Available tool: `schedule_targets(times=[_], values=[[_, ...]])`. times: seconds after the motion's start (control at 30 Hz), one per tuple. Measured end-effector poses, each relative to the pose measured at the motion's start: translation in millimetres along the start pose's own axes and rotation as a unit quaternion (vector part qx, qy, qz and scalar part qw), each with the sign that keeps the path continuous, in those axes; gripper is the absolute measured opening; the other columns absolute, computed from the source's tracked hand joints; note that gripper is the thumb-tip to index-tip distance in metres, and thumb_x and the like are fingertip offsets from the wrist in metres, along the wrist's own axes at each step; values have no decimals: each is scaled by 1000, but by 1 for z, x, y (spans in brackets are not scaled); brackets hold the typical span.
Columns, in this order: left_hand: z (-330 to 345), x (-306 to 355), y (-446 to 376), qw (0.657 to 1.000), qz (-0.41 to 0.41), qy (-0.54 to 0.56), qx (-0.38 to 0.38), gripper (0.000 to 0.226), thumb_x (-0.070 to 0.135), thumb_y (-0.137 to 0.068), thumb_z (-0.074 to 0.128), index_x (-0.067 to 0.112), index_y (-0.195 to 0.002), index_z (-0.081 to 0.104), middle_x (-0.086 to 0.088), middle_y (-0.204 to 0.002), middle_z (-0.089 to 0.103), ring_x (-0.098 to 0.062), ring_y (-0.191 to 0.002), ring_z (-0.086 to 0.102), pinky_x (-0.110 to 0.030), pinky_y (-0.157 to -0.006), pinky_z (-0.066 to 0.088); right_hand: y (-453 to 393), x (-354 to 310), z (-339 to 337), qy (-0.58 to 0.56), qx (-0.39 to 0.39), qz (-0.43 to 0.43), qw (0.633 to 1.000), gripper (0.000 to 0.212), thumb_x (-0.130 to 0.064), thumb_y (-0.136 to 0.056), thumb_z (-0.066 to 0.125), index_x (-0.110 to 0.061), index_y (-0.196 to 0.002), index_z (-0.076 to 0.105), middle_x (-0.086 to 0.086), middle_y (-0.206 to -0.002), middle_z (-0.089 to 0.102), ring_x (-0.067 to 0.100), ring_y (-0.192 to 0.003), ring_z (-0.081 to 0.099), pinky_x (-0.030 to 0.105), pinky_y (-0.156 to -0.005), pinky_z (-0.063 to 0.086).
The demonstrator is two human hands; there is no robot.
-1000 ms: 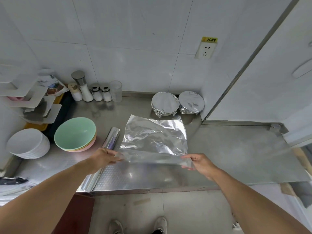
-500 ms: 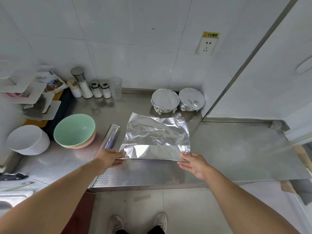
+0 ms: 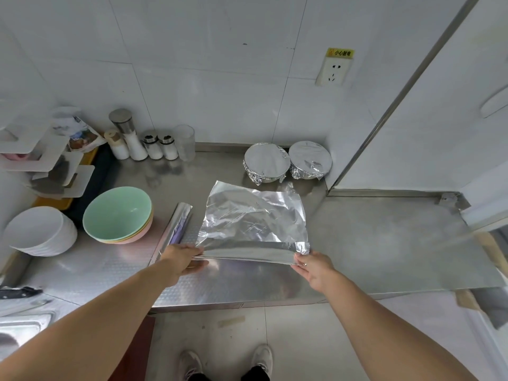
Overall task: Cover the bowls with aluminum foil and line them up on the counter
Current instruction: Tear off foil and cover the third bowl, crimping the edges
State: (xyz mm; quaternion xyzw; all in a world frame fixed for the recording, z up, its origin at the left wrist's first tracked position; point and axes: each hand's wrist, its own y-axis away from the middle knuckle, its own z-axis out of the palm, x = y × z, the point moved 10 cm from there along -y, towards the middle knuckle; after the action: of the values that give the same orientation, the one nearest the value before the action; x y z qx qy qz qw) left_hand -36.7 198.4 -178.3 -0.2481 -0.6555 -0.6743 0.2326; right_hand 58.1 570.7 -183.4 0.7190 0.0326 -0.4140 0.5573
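Progress first: two foil-covered bowls point(image 3: 266, 162) point(image 3: 310, 160) sit side by side at the back of the surface point(image 3: 384, 237), well beyond our fingers and touching or nearly so. We judge those two done and lined up. A stack of uncovered bowls point(image 3: 118, 214), green on top with pink and yellow rims below, waits out to the left of our left hand, so several bowls are left. No bowl stands under the sheet yet.

A loose foil sheet point(image 3: 255, 218) lies crumpled on the surface, its near edge folded over and running between our two hands. The foil roll point(image 3: 177, 228) lies just beyond the left hand, beside the sheet's left edge.

Left hand point(image 3: 180, 257): forearm reaching in from the lower left, fingers pinching the sheet's near left corner. Right hand point(image 3: 313, 266): forearm coming from the lower right, fingertips point(image 3: 298, 261) nipping the near right corner, where the foil is bunched. Both hands hold low, at or just above the surface; we cannot tell whether the near edge is lifted clear.

White bowls point(image 3: 38, 232) stack farther left; shakers point(image 3: 159, 147) stand at the wall.
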Motion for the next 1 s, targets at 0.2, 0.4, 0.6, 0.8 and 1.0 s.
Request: schedule_targets(times=[0.2,0.4,0.6,0.8,1.0], values=[[-1,-1,-1,1000,-2,8,3,22,7,-94,73,-6,-111,68,-16,-94,72,-32,-75,75,-38,-64,65,2,8,1,-54,-27,59,996,16,12,-90,64,3,-102,60,14,-87,56,23,-85,59,38,-75,62],[0,-18,7,991,-74,-87,-68,28,11,-95,71,-6,-116,69,-18,-100,78,-32,-84,76,-45,-84,63,4,-10,-6,9,50,-5,999,9,-5,-95,68,-4,-92,60,8,-67,51,17,-65,54,38,-75,57],[-17,-29,30,892,-152,-379,-191,33,36,-87,83,8,-103,75,-6,-97,78,-25,-84,76,-44,-94,59,49,-112,21,191,27,-258,947,7,-10,-94,67,-13,-88,69,-1,-65,62,13,-59,54,27,-65,50],[-52,100,25,940,86,-317,89,46,55,-81,81,14,-98,71,-7,-100,71,-22,-84,65,-32,-76,54,140,-209,85,359,-155,-412,823,6,-13,-93,71,-18,-91,73,-13,-83,75,-5,-77,64,11,-74,45],[18,201,89,936,298,-157,-98,66,49,-81,84,25,-137,57,7,-130,63,-12,-118,59,-21,-95,42,199,-250,116,399,-255,-407,781,6,-10,-90,76,-15,-92,73,-10,-86,76,1,-84,67,15,-79,48]])
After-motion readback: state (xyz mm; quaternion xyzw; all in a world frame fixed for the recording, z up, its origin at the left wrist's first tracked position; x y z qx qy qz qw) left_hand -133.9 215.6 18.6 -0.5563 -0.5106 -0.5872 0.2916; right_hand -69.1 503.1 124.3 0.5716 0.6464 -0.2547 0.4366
